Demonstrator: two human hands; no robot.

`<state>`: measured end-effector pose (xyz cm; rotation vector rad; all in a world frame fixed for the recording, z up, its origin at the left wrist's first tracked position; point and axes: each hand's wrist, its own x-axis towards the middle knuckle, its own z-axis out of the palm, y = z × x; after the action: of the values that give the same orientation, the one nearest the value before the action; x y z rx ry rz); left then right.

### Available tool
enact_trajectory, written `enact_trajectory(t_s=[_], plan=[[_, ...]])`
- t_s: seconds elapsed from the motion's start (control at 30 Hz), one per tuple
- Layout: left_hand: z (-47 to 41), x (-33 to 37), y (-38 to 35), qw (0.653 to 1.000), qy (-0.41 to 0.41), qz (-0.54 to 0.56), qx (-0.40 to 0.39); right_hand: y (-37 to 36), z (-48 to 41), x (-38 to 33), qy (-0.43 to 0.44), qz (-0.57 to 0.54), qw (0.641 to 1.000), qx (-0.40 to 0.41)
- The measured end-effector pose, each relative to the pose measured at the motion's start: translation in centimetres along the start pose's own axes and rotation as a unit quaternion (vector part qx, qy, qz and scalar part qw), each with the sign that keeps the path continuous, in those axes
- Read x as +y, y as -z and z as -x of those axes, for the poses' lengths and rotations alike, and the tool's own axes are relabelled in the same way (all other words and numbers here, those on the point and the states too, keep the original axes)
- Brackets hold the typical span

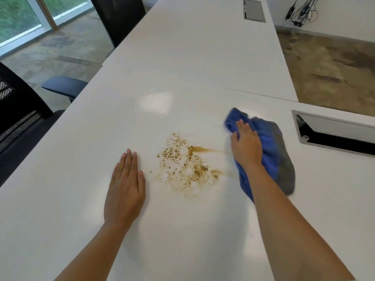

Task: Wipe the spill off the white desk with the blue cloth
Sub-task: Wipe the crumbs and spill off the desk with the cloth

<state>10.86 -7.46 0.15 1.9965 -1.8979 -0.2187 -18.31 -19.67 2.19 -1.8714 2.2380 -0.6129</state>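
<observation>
A brown, speckled spill (183, 165) lies on the white desk (182, 67), with thin smears trailing right from it toward the cloth. The blue cloth (269, 147), grey on its right side, lies bunched on the desk just right of the spill. My right hand (246, 146) presses flat on top of the cloth, fingers pointing away from me. My left hand (125, 187) rests palm down on the bare desk left of the spill, fingers together, holding nothing.
An open cable hatch (334, 130) with a metal rim sits in the desk to the right of the cloth. A second hatch (253, 10) lies far back. Black chairs (18, 116) stand along the left desk edge. A seam crosses the desk behind the spill.
</observation>
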Motion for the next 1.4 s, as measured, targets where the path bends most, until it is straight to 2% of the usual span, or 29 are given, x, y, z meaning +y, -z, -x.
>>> enact_trajectory(t_s=[0.1, 0.17, 0.23, 0.37, 0.5, 0.57, 0.73, 0.87, 0.93, 1.03, 1.13, 1.2, 1.23, 1.3, 1.37, 1.4], plan=[[0.0, 0.0, -0.1, 1.000, -0.002, -0.001, 0.003, -0.1, 2.6, 0.8, -0.110, 0.026, 0.993, 0.042], [0.0, 0.1, -0.1, 1.000, -0.002, 0.000, 0.002, -0.9, 4.1, -0.8, -0.138, 0.037, 0.989, 0.045], [-0.1, 0.1, 0.0, 1.000, -0.003, -0.001, 0.004, -2.0, 5.3, -3.7, -0.099, 0.033, 0.994, 0.028], [0.0, 0.1, 0.0, 1.000, 0.001, 0.001, 0.002, -3.9, 6.5, -9.0, 0.072, -0.002, 0.996, -0.061], [0.0, -0.1, 0.1, 1.000, 0.003, 0.003, -0.001, -2.9, 3.8, -7.9, 0.148, -0.054, 0.980, -0.123], [0.0, -0.1, 0.1, 1.000, 0.000, 0.003, 0.000, -1.8, 2.3, -5.6, 0.118, -0.052, 0.987, -0.100], [0.1, 0.1, -0.1, 1.000, -0.001, 0.006, 0.002, 1.0, 1.1, 1.6, -0.076, 0.010, 0.997, 0.009], [0.0, 0.1, -0.1, 1.000, -0.002, 0.009, 0.001, 0.0, 0.9, 0.6, -0.147, 0.030, 0.988, 0.024], [0.0, 0.2, -0.2, 1.000, 0.000, 0.016, 0.001, -1.3, 0.7, -2.2, -0.120, 0.032, 0.992, 0.013], [0.0, 0.0, -0.2, 1.000, 0.005, 0.018, -0.004, -3.5, 1.4, -7.8, -0.025, 0.032, 0.999, -0.033], [-0.2, 0.0, 0.0, 1.000, 0.005, 0.024, -0.008, -5.2, 2.5, -13.0, 0.043, 0.000, 0.993, -0.112], [-0.1, 0.1, 0.1, 0.999, 0.005, 0.032, -0.015, -4.4, 2.6, -13.9, 0.067, -0.055, 0.985, -0.150], [0.0, 0.1, 0.2, 0.999, 0.004, 0.035, -0.016, -3.5, 2.4, -13.3, 0.052, -0.112, 0.984, -0.128], [0.0, 0.1, 0.5, 0.999, 0.000, 0.035, -0.006, -1.5, 1.9, -10.6, -0.025, -0.234, 0.972, -0.015], [-0.4, 1.2, 0.8, 0.999, -0.024, 0.024, 0.018, 0.1, 1.8, -6.1, -0.089, -0.225, 0.964, 0.109], [-1.0, 2.3, 0.8, 0.998, -0.043, 0.024, 0.028, 0.5, 2.2, -3.7, -0.104, -0.193, 0.966, 0.137]])
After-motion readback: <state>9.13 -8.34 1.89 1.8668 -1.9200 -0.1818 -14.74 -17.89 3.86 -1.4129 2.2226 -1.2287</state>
